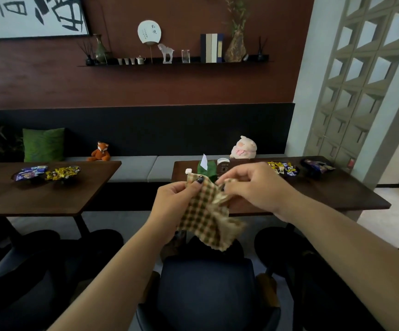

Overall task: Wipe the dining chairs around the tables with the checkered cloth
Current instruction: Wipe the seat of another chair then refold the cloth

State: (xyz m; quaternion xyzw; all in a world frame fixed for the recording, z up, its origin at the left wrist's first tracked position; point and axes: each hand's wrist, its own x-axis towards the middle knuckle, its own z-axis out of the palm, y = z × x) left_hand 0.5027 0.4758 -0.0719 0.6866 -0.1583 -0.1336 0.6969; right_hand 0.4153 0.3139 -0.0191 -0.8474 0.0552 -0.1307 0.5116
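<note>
Both hands are up in front of the person, above the dark-seated dining chair (205,283) that stands tucked at the near edge of the right-hand table (325,194). The checkered cloth (205,211) hangs between them in mid-air, over the chair's back and touching neither chair nor table. The left hand (177,199) pinches the cloth's upper left corner, thumb laid on top of the fabric. The right hand (253,185) has its fingers curled round a bunched fold at the cloth's upper right. The rest of the cloth droops below the hands, its lower edge blurred.

On the right-hand table, behind the cloth, stands a green tissue holder (205,169) with a white tissue poking up, and a small white object lies just left of it. Further right on the same table are 2 dishes of wrapped sweets (282,167). Beyond the table's far edge, a pale plush pig (243,148) sits on the grey bench. To the left of this table, across a gap, is a second table (38,194) carrying 2 more dishes of sweets, with an orange plush fox (100,152) and a green cushion (43,144) on the bench behind it.
</note>
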